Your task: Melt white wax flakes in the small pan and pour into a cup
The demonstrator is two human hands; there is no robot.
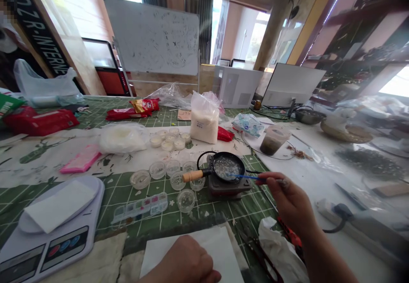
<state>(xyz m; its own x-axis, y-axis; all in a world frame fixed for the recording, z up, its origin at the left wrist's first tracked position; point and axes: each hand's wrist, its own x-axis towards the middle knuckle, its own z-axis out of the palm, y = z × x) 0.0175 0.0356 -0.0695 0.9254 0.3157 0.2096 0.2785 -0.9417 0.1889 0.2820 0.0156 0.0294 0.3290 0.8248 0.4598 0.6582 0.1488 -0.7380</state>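
A thin blue stick (244, 175) is pinched in the fingers of my right hand (289, 200). Its far end reaches into a small black frying pan (228, 157) holding clear liquid with pale lumps. The pan, with its wooden handle (192, 176) pointing left, sits on a small dark hot plate (228, 189). My left hand (187, 259) rests loosely closed on a sheet of white paper (220, 249) at the front, and nothing shows in it. Left of the pan stand several clear round cups (186, 200) and a pill-box-like case (142, 207) with coloured contents.
A kitchen scale (92, 215) bearing folded white paper stands at left. Cups with white contents (168, 143) and a bag of pale granules (204, 123) are behind. Scissors (258, 249), crumpled tissue (277, 240) and a power strip (361, 227) lie right; a beaker (273, 140) stands beyond.
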